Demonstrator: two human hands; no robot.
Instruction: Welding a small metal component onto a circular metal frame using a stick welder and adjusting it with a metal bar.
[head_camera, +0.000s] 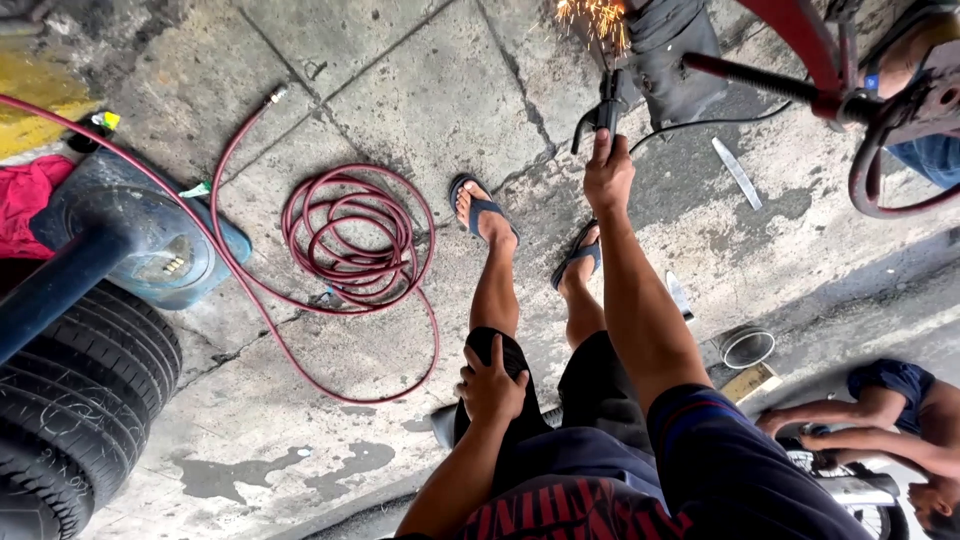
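We held the dark metal welding electrode holder in our right hand, fingers closed around its grip, arm stretched out toward the dark metal part of the red-framed vehicle, where orange sparks flew at the tip. Our left hand rested flat on our left thigh, fingers spread and holding nothing. In our judgement the weld went best with the arm kept steady, the tip close to the joint, and our sandalled feet clear of the sparks. As for containers, a small round metal tin sat on the cracked concrete floor; we could not tell its contents.
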